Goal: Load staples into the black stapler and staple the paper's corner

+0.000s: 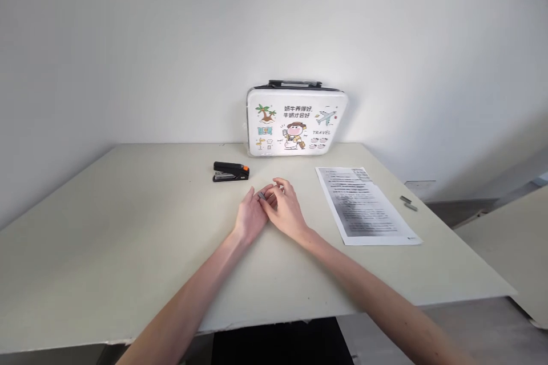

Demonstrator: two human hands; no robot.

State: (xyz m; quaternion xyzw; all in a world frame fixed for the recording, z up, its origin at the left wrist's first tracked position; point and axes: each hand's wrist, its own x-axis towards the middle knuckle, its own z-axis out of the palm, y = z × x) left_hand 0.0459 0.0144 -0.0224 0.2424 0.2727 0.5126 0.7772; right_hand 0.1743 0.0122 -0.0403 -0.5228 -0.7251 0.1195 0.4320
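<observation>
My left hand point(249, 218) lies palm up over the table, its fingers loosely stretched and partly covered by the other hand. Above that palm, my right hand point(287, 212) pinches a small grey strip of staples point(261, 196) between thumb and fingers. Just beyond both hands rests a black stapler point(231, 171) with an orange button, its top arm raised a little at the left end. A printed sheet of paper point(363, 205) lies flat to the right of my right hand.
Two more short staple strips point(409, 203) lie near the right edge of the pale table point(141, 228). A white case point(295, 122) with cartoon prints and a dark handle stands against the back wall. Another pale tabletop point(509, 239) is at the far right.
</observation>
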